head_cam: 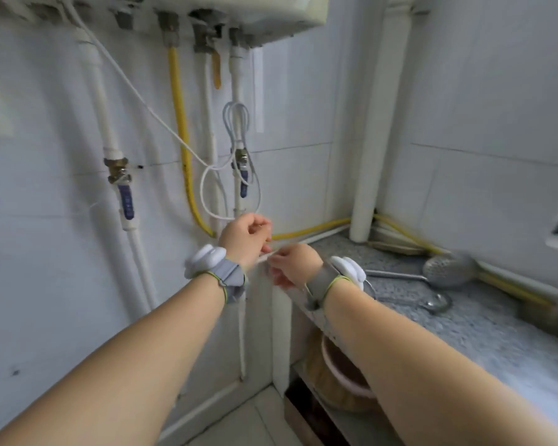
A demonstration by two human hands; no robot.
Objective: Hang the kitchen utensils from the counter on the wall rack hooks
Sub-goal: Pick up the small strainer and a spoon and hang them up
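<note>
My left hand [244,238] and my right hand [293,263] meet at the left end of the speckled counter [464,323], just in front of the tiled wall. Both pinch a thin white strip or cord [264,256] stretched between them; what it is cannot be told. A metal skimmer [448,268] with a round perforated head lies flat on the counter to the right, its long handle pointing towards my right wrist. A second metal handle with a hooked end [432,305] lies in front of it. No wall rack or hooks show.
White pipes with blue-handled valves [125,197], a yellow gas hose [182,146] and looped white cables [239,130] run down the wall under a water heater [239,17]. A wide white pipe [371,156] stands in the corner. A pink basin [342,368] sits below the counter.
</note>
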